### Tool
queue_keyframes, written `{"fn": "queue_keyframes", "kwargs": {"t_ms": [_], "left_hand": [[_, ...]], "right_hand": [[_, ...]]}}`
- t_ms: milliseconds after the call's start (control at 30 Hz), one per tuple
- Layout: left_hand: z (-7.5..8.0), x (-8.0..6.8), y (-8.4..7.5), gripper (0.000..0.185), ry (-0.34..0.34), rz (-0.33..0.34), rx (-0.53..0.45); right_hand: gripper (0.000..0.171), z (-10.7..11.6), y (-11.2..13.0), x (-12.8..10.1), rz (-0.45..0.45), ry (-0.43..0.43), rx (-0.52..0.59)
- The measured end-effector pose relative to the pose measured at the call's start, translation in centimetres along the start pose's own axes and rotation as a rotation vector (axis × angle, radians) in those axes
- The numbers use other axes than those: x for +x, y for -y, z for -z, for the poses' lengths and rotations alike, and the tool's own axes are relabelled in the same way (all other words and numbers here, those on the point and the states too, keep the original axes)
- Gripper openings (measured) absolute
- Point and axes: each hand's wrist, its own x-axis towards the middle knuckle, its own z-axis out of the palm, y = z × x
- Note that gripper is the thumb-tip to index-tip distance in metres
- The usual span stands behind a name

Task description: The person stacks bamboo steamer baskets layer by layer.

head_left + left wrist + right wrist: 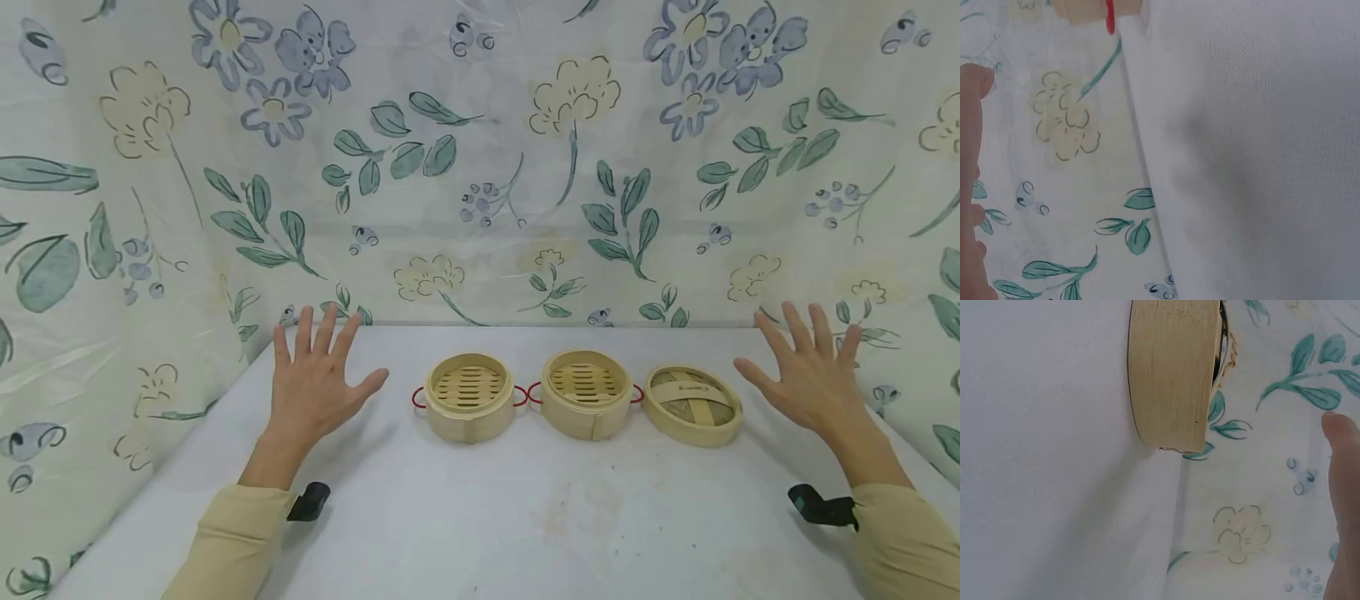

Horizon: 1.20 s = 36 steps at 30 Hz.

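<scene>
Fingers (315, 329) of the left hand (311, 392) and of the right hand (810, 379) are spread wide and straight, raised palm-down over the worktop (480, 517) and holding nothing, apparently a resting pose that leaves the things between them untouched. Between the hands, in a row near the flowered cloth backdrop (480, 167), stand two open bamboo steamer baskets (469, 396) (587, 392) with red handles, with the woven lid (692, 403) at the right end, tilted and nearest the right hand.
</scene>
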Motion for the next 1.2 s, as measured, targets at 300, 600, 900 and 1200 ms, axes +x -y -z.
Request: {"fn": "queue_keyframes", "kwargs": {"t_ms": [300, 600, 900, 1200], "left_hand": [[-0.4, 0.1, -0.4, 0.091, 0.052, 0.024, -0.041], [-0.7, -0.1, -0.6, 0.094, 0.102, 0.043, -0.105], [-1.2, -0.1, -1.2, 0.094, 0.144, 0.042, -0.165], [-1.7, -0.2, -1.5, 0.096, 0.210, 0.059, -0.235]], "right_hand": [[0.082, 0.2, 0.5, 0.1, 0.022, -0.012, 0.009], [0.082, 0.1, 0.7, 0.2, 0.033, -0.049, 0.041], [0.083, 0.3, 1.2, 0.2, 0.034, -0.035, 0.059], [0.081, 0.6, 1.4, 0.5, 0.053, -0.047, 0.093]]}}
